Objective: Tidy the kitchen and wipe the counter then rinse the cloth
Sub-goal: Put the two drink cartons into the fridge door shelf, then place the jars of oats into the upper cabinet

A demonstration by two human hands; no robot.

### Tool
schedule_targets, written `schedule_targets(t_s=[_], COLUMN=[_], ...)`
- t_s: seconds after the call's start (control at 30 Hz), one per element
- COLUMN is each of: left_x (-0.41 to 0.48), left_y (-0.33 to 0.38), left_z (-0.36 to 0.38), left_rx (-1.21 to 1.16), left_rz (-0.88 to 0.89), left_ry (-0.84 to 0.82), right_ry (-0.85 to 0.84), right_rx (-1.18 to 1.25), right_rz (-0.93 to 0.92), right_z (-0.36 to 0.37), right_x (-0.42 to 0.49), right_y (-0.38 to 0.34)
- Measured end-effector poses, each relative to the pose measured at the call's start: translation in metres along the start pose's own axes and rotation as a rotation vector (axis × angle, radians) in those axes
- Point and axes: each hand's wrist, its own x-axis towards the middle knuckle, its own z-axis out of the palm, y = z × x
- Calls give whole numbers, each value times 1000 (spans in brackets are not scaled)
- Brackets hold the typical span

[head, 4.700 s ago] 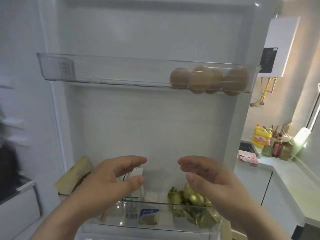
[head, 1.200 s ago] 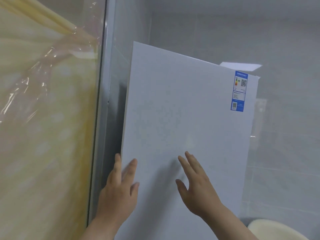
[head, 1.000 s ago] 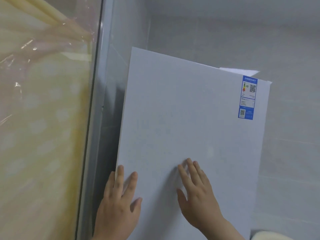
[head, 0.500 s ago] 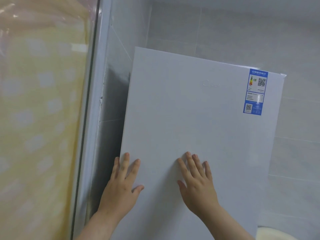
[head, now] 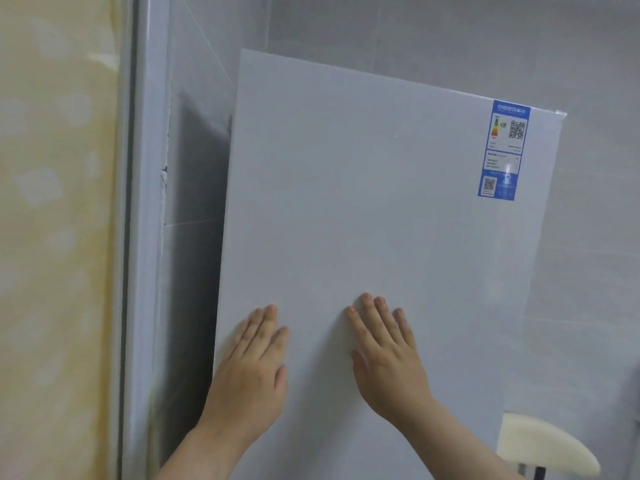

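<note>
fridge door: both hands flat on the front panel

edges and room: the white fridge door (head: pixel 363 202) fills the middle of the view, its face slightly tilted in the frame. its left edge runs just beside a narrow shadowed strip of wall (head: pixel 197 209). left of that strip stands a white upright frame (head: pixel 143 237). the door's right edge lies against the grey tiled wall (head: pixel 450 39), which also shows above the top edge. whether the door sits fully home cannot be told.

hands: the left hand (head: pixel 252 368) lies flat on the lower door, close to its left edge, with straight fingers held close together. the right hand (head: pixel 384 362) lies flat near the middle of the door, with straight fingers slightly spread. the two are apart and neither grips anything.

other things: a blue and white sticker (head: pixel 504 150) with printed codes sits at the door's upper right corner. a cream chair (head: pixel 543 441) stands low at the right, just beside the door's right edge.

surface and room: the door face is plain and matt. a pale yellow patterned panel (head: pixel 52 237) fills the far left, beyond the frame.
</note>
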Motion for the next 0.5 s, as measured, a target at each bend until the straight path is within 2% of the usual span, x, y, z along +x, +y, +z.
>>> schedule_targets(t_s=[0.13, 0.3, 0.4, 0.5], left_x=[-8, -26, -34, -34], left_y=[29, 76, 113, 157], left_z=[12, 37, 52, 64], left_rx=[-125, -317, -360, -388], left_rz=[248, 234, 218, 217], left_ry=[-238, -473, -636, -713], right_ry=[-78, -217, -369, -520], right_rx=[190, 252, 223, 192], right_rz=[26, 321, 510, 638], right_z=[-4, -31, -62, -97], right_x=[-51, -134, -179, -221], right_y=[9, 36, 61, 84])
